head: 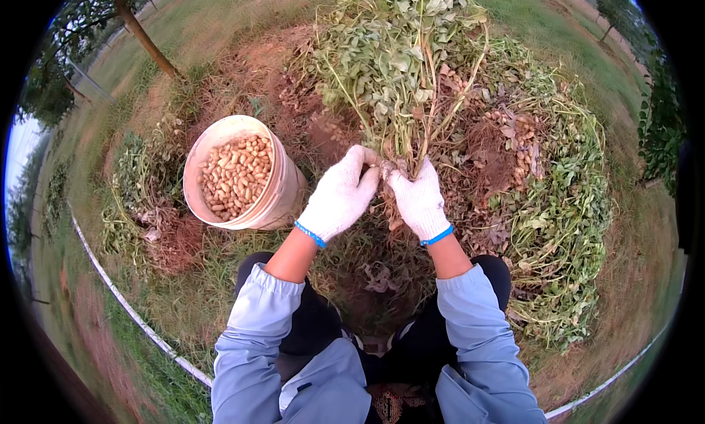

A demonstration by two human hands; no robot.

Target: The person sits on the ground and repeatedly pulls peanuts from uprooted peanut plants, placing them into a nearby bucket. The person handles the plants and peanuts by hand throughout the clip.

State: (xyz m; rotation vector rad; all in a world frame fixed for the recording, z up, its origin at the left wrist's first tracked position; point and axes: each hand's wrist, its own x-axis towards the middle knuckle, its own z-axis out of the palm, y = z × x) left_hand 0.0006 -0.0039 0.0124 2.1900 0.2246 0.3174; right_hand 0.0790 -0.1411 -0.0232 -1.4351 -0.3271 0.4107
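My right hand [419, 199], in a white knit glove with a blue cuff, grips the stems of an uprooted peanut plant [427, 110] near their base. Its leafy stems point away from me over the heap. My left hand [342, 191], gloved alike, pinches at the root end of the same plant, close to my right fingertips. Exactly what lies between the left thumb and forefinger is too small to tell. Left of my hands, a whitish plastic bucket [283, 187] leans slightly towards me, with many unshelled peanuts [237, 173] inside.
A large heap of pulled peanut plants [562, 203] curves around the front and right, with pods [520, 143] on some roots. A smaller bunch of plants [165, 220] lies beyond the bucket on the left. A tree trunk [140, 32] rises at upper left. A pale line [132, 314] crosses the grass.
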